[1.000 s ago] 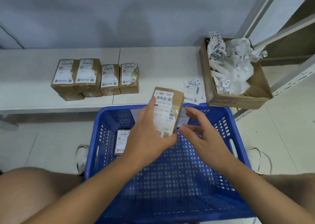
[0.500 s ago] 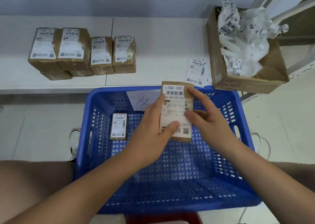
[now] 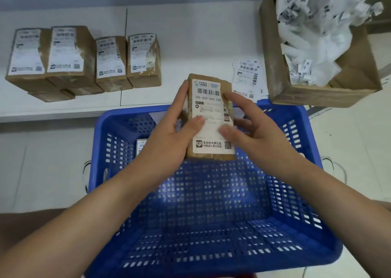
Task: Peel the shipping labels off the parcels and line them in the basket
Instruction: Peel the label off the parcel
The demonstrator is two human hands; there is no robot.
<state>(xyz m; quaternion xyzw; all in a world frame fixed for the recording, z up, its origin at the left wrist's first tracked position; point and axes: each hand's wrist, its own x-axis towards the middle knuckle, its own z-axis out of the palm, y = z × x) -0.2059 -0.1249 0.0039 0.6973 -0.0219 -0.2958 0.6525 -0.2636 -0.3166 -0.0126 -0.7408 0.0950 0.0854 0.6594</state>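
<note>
In the head view, a brown cardboard parcel (image 3: 208, 116) was held upright above the far end of the blue perforated basket (image 3: 203, 214), its white shipping label (image 3: 211, 119) facing the camera with a barcode near the top, a printed number line beneath, and a logo and QR code at the bottom. The left hand (image 3: 169, 142) gripped the parcel's left edge, thumb pressed on the label; the right hand (image 3: 251, 129) curled round its right edge, thumb also on the label. Another labelled parcel (image 3: 140, 147) lay inside the basket, mostly hidden behind the left hand. Four labelled parcels (image 3: 84, 59) stood in a row on the white surface (image 3: 190, 44).
</note>
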